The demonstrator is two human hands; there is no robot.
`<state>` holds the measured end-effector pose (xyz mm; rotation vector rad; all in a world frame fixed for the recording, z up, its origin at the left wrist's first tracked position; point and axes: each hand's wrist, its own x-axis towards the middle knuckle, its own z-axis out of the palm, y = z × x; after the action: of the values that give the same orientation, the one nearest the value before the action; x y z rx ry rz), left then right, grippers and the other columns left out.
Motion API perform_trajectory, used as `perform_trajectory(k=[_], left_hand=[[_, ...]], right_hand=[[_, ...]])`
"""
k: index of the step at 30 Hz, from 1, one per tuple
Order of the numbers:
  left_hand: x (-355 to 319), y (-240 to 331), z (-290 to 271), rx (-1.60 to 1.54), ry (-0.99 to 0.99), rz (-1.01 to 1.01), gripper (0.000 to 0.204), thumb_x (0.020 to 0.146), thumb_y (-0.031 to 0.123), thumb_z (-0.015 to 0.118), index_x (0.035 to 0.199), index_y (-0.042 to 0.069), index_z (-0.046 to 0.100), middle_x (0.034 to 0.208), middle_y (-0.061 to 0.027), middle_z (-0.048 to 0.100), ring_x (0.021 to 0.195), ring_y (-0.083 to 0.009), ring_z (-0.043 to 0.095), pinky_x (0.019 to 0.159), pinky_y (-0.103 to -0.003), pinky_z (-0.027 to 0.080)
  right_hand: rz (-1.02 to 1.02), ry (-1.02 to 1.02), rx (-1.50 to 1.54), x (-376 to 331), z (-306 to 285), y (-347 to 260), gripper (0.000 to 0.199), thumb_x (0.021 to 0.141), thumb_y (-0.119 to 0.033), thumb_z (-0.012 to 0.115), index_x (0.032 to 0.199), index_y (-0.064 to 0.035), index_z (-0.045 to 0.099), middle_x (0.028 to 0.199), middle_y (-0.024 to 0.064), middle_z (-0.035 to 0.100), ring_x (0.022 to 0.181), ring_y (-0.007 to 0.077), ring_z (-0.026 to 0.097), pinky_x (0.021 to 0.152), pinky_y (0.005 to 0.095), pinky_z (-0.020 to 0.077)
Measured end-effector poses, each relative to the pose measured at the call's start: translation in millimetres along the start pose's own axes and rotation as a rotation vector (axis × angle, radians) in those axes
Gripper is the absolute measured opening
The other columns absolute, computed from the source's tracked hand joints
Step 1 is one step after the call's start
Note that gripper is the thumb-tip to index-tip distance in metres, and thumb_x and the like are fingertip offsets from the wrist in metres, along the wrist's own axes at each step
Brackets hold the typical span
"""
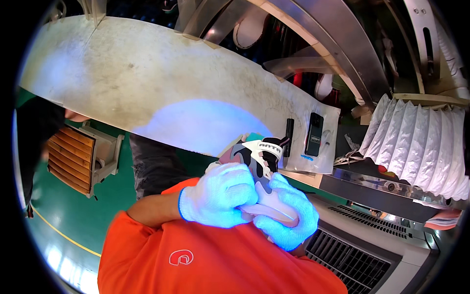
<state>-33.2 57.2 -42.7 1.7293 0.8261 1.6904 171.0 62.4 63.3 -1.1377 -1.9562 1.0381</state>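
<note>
I see both hands gloved in white knit, glowing blue under ultraviolet-looking light, brought together close in front of the orange-shirted chest. The left hand point(220, 193) is curled shut around the sole end of a sports shoe point(258, 161), fingers wrapped over the pale midsole so the shoe cannot twist. The right hand point(289, 213) cups it from below and the side, fingers closed along the lower edge of the sole; together they clamp the shoe with its upper pointing away from the body, toward the table. I judge it is held that way so the light falls on the upper and the sole seam, near the eyes for close looking. The shoe's upper is white, grey and black with a pinkish panel; its far end sits just over the near edge of the worktable point(147, 83).

A bright blue patch of light point(205, 122) lies on the table right behind the shoe, which suggests the lamp points down at that spot. Farther right on the tabletop, well clear of the hands, lie a slim black pen-shaped tool point(289, 136) and a black phone-like device point(314, 134), side by side on a clear sheet. A pleated white bellows point(421, 142) hangs to the right, and a grey grilled housing point(352, 255) sits below the right hand.
</note>
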Motion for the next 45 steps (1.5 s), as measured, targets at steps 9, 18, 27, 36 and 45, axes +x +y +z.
perform_trajectory(k=[9,18,27,36,45], left_hand=[[26,-15,13,-0.119,-0.206,-0.191,0.049,0.059,0.025,0.102,0.093,0.014,0.068,0.095,-0.0071,0.068,0.085,-0.0311,0.072,0.071,-0.042,0.058],[50,-11,50,0.022,-0.394,-0.292,0.057,0.061,0.027,0.104,0.103,0.010,0.069,0.102,-0.0094,0.069,0.090,-0.0327,0.074,0.074,-0.043,0.061],[93,-20,49,0.344,-0.768,-0.302,0.061,0.068,0.030,0.098,0.116,0.007,0.068,0.107,-0.0163,0.069,0.096,-0.0401,0.074,0.081,-0.049,0.061],[93,-34,31,0.706,-0.811,-0.298,0.057,0.077,0.043,0.097,0.114,0.011,0.068,0.107,-0.0148,0.069,0.090,-0.0392,0.076,0.078,-0.048,0.062],[86,-16,-19,1.105,-0.943,-0.275,0.060,0.069,0.046,0.096,0.103,0.008,0.066,0.102,-0.0146,0.069,0.092,-0.0403,0.072,0.079,-0.050,0.059]], right_hand=[[0.024,0.103,-0.007,-4,-17,21,0.049,0.074,-0.018,0.104,0.110,0.0046,0.079,0.108,0.0191,0.079,0.109,0.0413,0.078,0.096,0.0476,0.0637],[0.115,0.007,0.047,-9,-53,32,0.046,0.076,-0.018,0.102,0.110,0.0041,0.081,0.109,0.0161,0.080,0.112,0.0391,0.078,0.097,0.0494,0.0636],[0.471,0.227,0.898,-30,-14,114,0.055,0.085,-0.013,0.096,0.133,0.0073,0.077,0.117,0.0153,0.082,0.096,0.0209,0.079,0.084,0.0349,0.0651],[-0.138,0.127,0.255,15,27,208,0.064,0.083,-0.029,0.100,0.135,0.0032,0.079,0.133,0.0173,0.082,0.119,0.0280,0.081,0.103,0.0399,0.0646],[-0.201,0.206,0.393,13,29,217,0.068,0.083,-0.032,0.101,0.134,0.0063,0.078,0.134,0.0206,0.081,0.121,0.0300,0.080,0.106,0.0409,0.0637]])
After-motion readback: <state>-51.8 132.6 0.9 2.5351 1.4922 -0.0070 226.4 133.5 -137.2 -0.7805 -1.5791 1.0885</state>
